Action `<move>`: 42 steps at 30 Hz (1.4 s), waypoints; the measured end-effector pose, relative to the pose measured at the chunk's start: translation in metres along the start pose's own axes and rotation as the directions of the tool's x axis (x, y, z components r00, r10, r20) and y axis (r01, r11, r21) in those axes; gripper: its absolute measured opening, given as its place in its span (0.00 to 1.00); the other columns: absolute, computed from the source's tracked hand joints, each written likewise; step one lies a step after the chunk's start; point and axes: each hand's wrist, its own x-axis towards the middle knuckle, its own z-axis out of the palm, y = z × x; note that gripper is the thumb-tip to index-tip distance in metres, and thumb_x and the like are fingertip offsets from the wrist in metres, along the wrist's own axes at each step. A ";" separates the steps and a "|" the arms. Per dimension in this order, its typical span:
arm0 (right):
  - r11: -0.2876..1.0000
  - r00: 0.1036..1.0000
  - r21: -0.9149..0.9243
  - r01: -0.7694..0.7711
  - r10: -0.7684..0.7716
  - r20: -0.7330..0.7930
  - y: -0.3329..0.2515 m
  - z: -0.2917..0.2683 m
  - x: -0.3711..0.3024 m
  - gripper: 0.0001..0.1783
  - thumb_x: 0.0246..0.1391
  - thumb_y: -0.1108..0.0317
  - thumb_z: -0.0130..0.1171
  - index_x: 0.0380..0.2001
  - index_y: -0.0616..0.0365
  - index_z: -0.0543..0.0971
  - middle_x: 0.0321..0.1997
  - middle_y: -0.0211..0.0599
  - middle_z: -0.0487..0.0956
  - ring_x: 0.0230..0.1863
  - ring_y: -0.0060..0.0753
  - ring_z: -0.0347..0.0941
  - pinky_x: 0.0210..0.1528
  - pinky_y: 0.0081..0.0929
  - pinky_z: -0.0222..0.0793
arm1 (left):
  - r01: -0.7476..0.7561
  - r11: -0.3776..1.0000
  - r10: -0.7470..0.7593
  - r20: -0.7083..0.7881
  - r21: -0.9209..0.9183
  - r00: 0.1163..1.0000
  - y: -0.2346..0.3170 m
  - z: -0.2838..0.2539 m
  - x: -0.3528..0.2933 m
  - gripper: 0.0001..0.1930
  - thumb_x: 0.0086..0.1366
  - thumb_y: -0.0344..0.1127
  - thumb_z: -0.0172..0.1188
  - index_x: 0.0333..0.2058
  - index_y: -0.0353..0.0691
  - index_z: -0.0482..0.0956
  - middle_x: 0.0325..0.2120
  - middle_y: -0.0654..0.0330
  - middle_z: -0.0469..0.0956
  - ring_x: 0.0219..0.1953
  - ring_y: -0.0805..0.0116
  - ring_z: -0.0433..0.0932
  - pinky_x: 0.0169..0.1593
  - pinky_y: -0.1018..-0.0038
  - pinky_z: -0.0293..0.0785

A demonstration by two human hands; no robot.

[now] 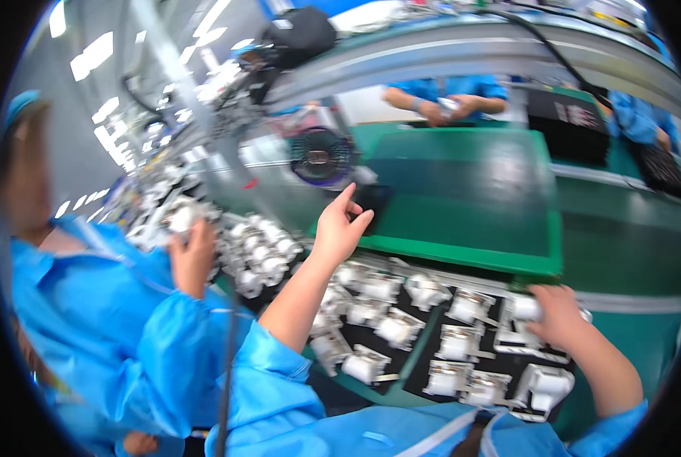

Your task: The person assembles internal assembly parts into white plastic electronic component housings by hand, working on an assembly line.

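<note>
My left hand [342, 227] is stretched forward over the near left corner of a green-rimmed tray [462, 263]. Its index finger and thumb are apart, with nothing seen between them. A small dark block [374, 204] lies just beyond its fingertips. At the right, my right hand [559, 318] has its thumb and fingers around the end of a white cylindrical part [524, 308], which rests among similar parts. Several more white parts with clear and metal-looking brackets [458, 343] stand in rows on black mats in front of me. Motion blurs the finer details.
A round dark fan [321, 155] stands beyond my left hand. At my left, a person in blue [127, 327] holds a white part [182, 219] near more piled parts [260, 247]. Across the bench another person's hands [451, 109] work. A metal rail [477, 49] crosses above.
</note>
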 end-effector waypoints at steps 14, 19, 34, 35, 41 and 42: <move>0.998 0.997 0.029 -0.054 0.056 -0.055 0.002 -0.028 -0.009 0.42 0.33 0.59 0.75 0.54 0.59 0.71 0.52 0.45 0.75 0.59 0.48 0.66 0.66 0.52 0.51 | 0.073 0.966 -0.141 -0.268 -0.248 0.953 -0.057 -0.085 -0.049 0.36 0.57 0.30 0.64 0.63 0.30 0.62 0.30 0.67 0.77 0.27 0.83 0.65 0.33 0.84 0.65; 0.998 0.992 0.022 -0.063 0.065 -0.108 0.005 -0.026 -0.023 0.39 0.32 0.61 0.75 0.51 0.58 0.73 0.51 0.44 0.75 0.61 0.51 0.64 0.66 0.53 0.50 | 0.144 0.961 -0.178 -0.131 -0.237 0.975 -0.043 -0.052 -0.055 0.37 0.57 0.31 0.66 0.64 0.33 0.62 0.33 0.65 0.77 0.27 0.83 0.65 0.33 0.83 0.67; 0.999 0.977 -0.029 0.025 -0.031 -0.211 0.015 -0.052 -0.045 0.31 0.38 0.61 0.71 0.50 0.52 0.75 0.52 0.41 0.76 0.62 0.53 0.65 0.61 0.54 0.57 | 0.126 0.919 -0.055 0.195 -0.373 0.979 -0.013 0.019 -0.066 0.35 0.57 0.30 0.65 0.63 0.40 0.65 0.36 0.63 0.78 0.36 0.74 0.74 0.43 0.75 0.72; 0.999 0.972 -0.037 0.028 -0.036 -0.233 0.016 -0.054 -0.046 0.31 0.39 0.60 0.71 0.50 0.52 0.75 0.51 0.40 0.76 0.62 0.52 0.65 0.61 0.53 0.58 | 0.155 0.907 -0.074 0.215 -0.391 0.974 -0.002 0.029 -0.062 0.34 0.56 0.28 0.64 0.63 0.39 0.65 0.35 0.64 0.76 0.36 0.75 0.73 0.42 0.77 0.71; 0.985 0.971 0.007 -0.171 0.170 -0.170 0.029 -0.059 -0.087 0.33 0.47 0.56 0.67 0.56 0.53 0.71 0.57 0.39 0.71 0.67 0.49 0.57 0.66 0.60 0.49 | -0.077 0.937 0.156 0.212 -0.341 0.965 0.048 0.081 -0.026 0.36 0.53 0.25 0.57 0.64 0.40 0.65 0.34 0.68 0.70 0.33 0.77 0.62 0.39 0.80 0.62; 0.980 0.963 0.014 -0.198 0.197 -0.183 0.033 -0.059 -0.095 0.33 0.47 0.57 0.67 0.56 0.53 0.71 0.57 0.40 0.71 0.67 0.50 0.58 0.66 0.60 0.48 | -0.097 0.925 0.184 0.212 -0.367 0.960 0.054 0.088 -0.021 0.36 0.54 0.24 0.57 0.64 0.41 0.64 0.34 0.68 0.70 0.32 0.78 0.62 0.39 0.81 0.62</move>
